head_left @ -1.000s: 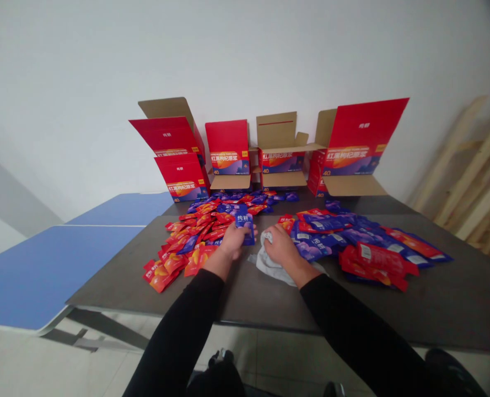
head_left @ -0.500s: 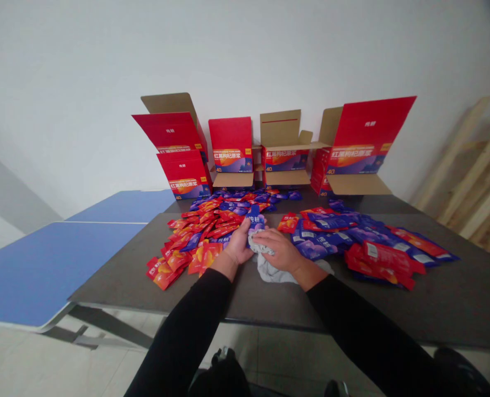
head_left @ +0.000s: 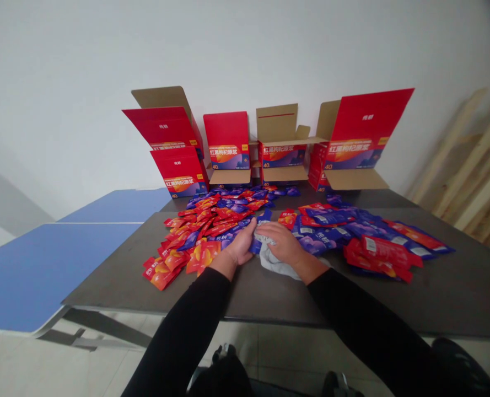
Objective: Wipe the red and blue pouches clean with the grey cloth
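Observation:
A blue-purple pouch (head_left: 264,216) is gripped in my left hand (head_left: 240,246), its upper end showing above the fingers. My right hand (head_left: 285,243) is closed around a bunched light grey cloth (head_left: 274,264) and presses it against the pouch. Part of the cloth trails down onto the dark table beneath my wrist. The middle of the pouch is hidden by the cloth and fingers. To the left of my hands lies a heap of red pouches (head_left: 205,253) mixed with blue ones. Blue pouches (head_left: 319,238) lie just right of my right hand.
Red cartons with raised flaps stand along the back: a stacked pair (head_left: 182,173), two in the middle (head_left: 228,149), and one at right (head_left: 348,149). Red pouches (head_left: 379,256) lie farther right. A blue table (head_left: 63,270) adjoins the dark table (head_left: 435,298); wooden planks (head_left: 468,182) lean at far right.
The right hand and cloth have shifted slightly right and upward over the pouch. The pouch has tilted, its printed face less visible. The camera view has shifted a little.

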`<act>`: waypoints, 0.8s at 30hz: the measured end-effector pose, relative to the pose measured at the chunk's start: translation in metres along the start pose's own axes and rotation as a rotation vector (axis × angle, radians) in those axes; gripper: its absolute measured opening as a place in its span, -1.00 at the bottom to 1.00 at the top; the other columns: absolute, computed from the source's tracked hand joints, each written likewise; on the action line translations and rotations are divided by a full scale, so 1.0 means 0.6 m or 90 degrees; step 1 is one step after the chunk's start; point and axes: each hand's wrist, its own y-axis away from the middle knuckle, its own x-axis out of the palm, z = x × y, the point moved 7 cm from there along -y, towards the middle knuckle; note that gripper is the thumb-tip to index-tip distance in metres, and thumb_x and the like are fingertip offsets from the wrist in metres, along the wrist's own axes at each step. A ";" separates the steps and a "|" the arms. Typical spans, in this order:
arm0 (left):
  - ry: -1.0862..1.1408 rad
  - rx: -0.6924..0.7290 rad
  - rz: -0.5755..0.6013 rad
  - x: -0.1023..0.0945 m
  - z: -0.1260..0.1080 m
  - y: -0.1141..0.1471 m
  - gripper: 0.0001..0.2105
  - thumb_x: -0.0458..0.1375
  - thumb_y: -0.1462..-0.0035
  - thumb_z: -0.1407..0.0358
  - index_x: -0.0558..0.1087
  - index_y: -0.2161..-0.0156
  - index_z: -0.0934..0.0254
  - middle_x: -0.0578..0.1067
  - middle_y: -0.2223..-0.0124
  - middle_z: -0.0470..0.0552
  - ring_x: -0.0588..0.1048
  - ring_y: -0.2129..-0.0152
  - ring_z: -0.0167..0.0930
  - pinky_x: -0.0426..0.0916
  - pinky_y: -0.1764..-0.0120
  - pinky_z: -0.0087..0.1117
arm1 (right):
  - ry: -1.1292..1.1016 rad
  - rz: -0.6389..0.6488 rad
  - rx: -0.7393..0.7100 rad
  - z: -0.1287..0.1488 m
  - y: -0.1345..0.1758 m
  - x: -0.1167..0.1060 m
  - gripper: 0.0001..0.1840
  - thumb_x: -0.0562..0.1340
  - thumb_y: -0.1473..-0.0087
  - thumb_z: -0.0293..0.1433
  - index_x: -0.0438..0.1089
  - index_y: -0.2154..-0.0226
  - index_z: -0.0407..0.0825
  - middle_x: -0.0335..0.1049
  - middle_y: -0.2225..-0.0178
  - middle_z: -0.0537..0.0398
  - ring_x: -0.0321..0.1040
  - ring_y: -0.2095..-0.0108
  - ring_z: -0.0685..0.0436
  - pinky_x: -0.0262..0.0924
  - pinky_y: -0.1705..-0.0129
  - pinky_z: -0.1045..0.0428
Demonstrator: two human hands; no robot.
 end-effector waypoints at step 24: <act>0.130 -0.030 0.013 -0.003 -0.022 0.009 -0.55 -0.06 -0.38 0.03 0.49 0.02 0.37 0.59 0.12 0.26 0.61 0.33 -0.27 0.50 0.35 -0.29 | 0.053 -0.319 0.207 -0.064 0.017 -0.072 -0.63 0.15 -0.04 -0.50 0.54 0.12 -0.02 0.55 0.10 -0.07 0.43 0.03 -0.29 0.34 -0.12 -0.26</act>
